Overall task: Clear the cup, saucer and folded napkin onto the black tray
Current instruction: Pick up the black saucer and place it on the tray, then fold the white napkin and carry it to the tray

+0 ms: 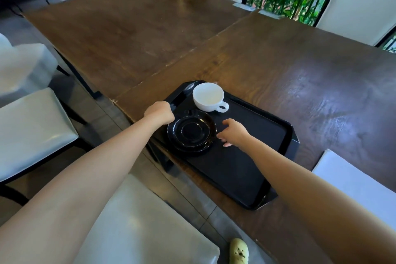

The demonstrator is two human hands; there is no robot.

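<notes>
Left hand [159, 112] sits at the tray's near-left edge, fingers curled into a loose fist against the rim. It may be gripping the rim or the saucer's edge, but the fingertips are hidden, so I can't tell which.

Black saucer [191, 133] is on the black tray [246, 146], left half, rim touching or just beside that left hand. White cup [208, 97] stands upright on the tray's far-left corner, handle pointing right, apart from the saucer. It looks empty.

Right hand [234, 133] hovers low over the tray just right of the saucer, fingers half-curled and loose, nothing in them. Thumb tip is near the saucer rim; contact unclear.

Judgement: cup and saucer are done and the napkin is outstanding. Likely step is settling the saucer, then fetching the napkin. To do it well: steady the tray with the left hand, since its near edge overhangs the table [278, 60] and could tip. Release the saucer flat, clear of the cup handle. Lay the napkin on the bare right half.

Hard to make out: no folded napkin is clearly visible. A white slab [353, 180] at the right edge is cut off; it could be a chair cushion, can't confirm. The saucer blends into the tray, so its exact seating is hard to read.
</notes>
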